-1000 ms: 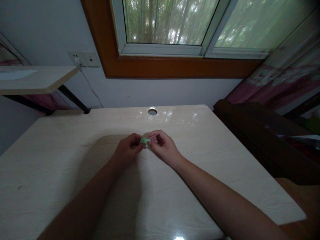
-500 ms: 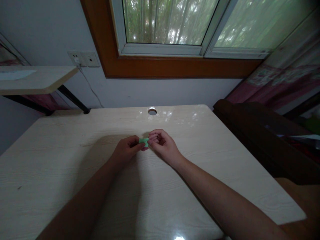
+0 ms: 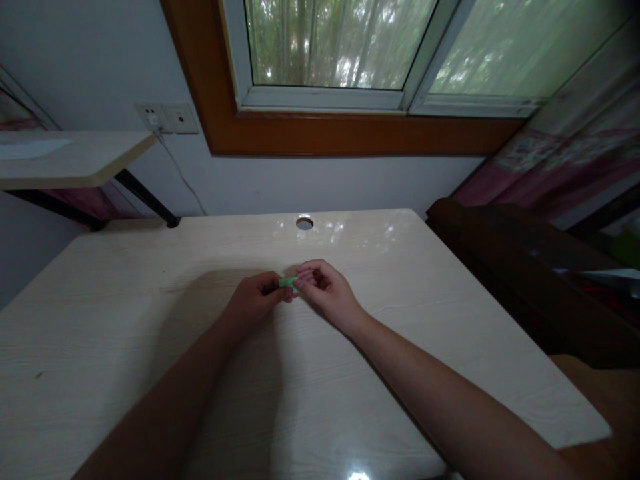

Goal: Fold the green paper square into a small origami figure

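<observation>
Between my two hands is a small, flat green piece that looks like paper [image 3: 287, 283], held above the middle of the desk. My left hand [image 3: 256, 294] pinches its left side between thumb and fingers. On its right side, the thumb of my right hand [image 3: 326, 287] presses against the piece, with the other fingers curled behind. Fingertips cover part of the green piece, so its full shape is hidden.
The pale wood-grain desk [image 3: 400, 293] has a round cable hole [image 3: 305, 224] near its back edge. A raised shelf [image 3: 95, 160] on black legs stands at the left. Dark wooden furniture [image 3: 520, 280] borders the right side, under a curtain [image 3: 565, 147]. A cable [image 3: 180, 173] hangs from the wall socket.
The green piece shows less height now, its lower part less visible. My right thumb has shifted slightly left across it. My left hand stays nearly in place.
</observation>
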The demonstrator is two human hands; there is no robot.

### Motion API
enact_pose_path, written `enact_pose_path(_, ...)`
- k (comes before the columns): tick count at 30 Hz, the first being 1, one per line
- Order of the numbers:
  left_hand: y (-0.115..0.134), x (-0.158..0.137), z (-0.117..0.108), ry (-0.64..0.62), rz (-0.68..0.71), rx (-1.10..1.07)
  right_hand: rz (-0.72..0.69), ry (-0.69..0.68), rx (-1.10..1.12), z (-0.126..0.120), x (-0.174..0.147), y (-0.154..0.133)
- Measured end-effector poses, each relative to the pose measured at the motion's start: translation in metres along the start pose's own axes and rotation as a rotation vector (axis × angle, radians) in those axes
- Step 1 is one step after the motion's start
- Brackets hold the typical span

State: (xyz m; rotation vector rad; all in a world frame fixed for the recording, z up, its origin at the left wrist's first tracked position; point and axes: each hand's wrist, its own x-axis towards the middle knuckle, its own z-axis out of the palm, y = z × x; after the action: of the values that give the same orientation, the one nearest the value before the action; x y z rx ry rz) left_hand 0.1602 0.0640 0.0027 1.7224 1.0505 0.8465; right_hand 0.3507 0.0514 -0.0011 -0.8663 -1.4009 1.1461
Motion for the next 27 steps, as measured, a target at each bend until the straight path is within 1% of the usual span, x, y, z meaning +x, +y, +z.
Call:
enact_pose_path(6,-0.002,0.000,0.000,-0.008,0.037,0.104,-0.018,0.000,-0.015,-0.002,0.000,0.004)
enact_pose_path(15,-0.004,0.001,0.001,-0.033,0.047,0.158,-0.013,0.004,-0.078,-0.002,0.000,0.002)
enact_pose_path(22,0.005,0.000,0.000,-0.066,0.006,0.146,0.022,-0.010,-0.067,-0.002,0.000,0.004)
enact_pose_path(27,0.004,0.000,0.000,-0.061,-0.014,0.138,0.004,0.002,-0.038,-0.003,0.000,0.003)
